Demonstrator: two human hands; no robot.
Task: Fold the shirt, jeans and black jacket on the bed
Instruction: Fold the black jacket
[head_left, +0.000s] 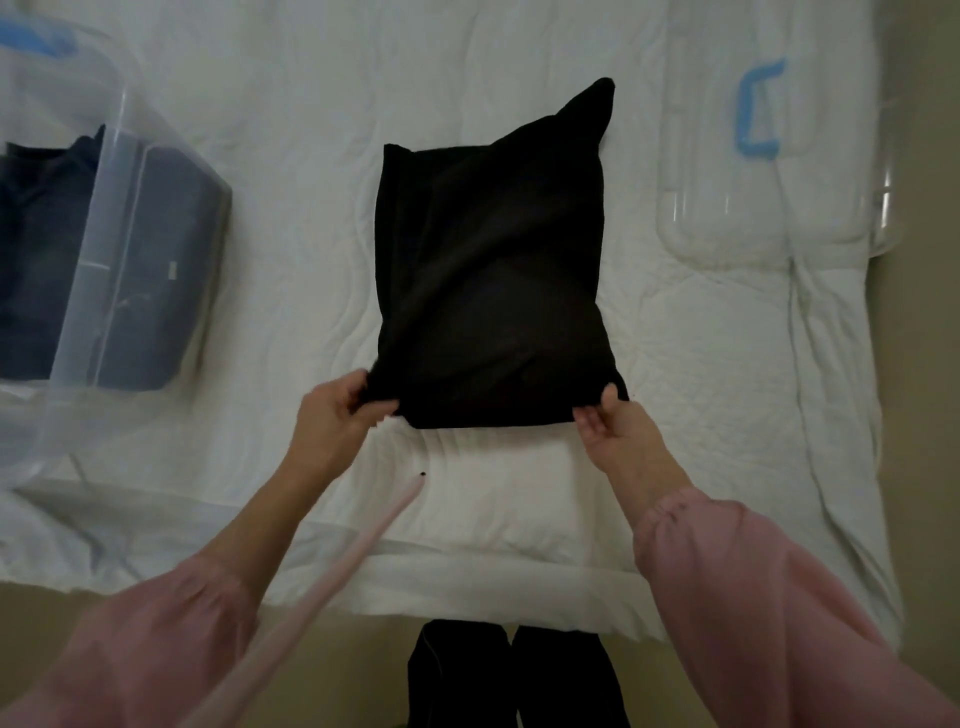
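The left hand (340, 410) has its fingers curled round the near left corner of the black jacket (493, 270). The right hand (615, 423) pinches the near right corner, thumb on top and fingers underneath. The jacket lies in the middle of the bed (519, 499) as a narrow rectangle, with one point of cloth sticking up at its far right corner.

The step in hand looks like the last fold of the jacket. The next move calls for lifting the near edge evenly with both hands, carrying it over to the far edge, then tucking in the stray point.

At the left, a clear bin (104, 249) holds dark folded clothes (41, 249). These may be the jeans and shirt, but the cloudy plastic and the frame edge make that hard to tell. The jacket's seams and sleeves are lost in its blackness.
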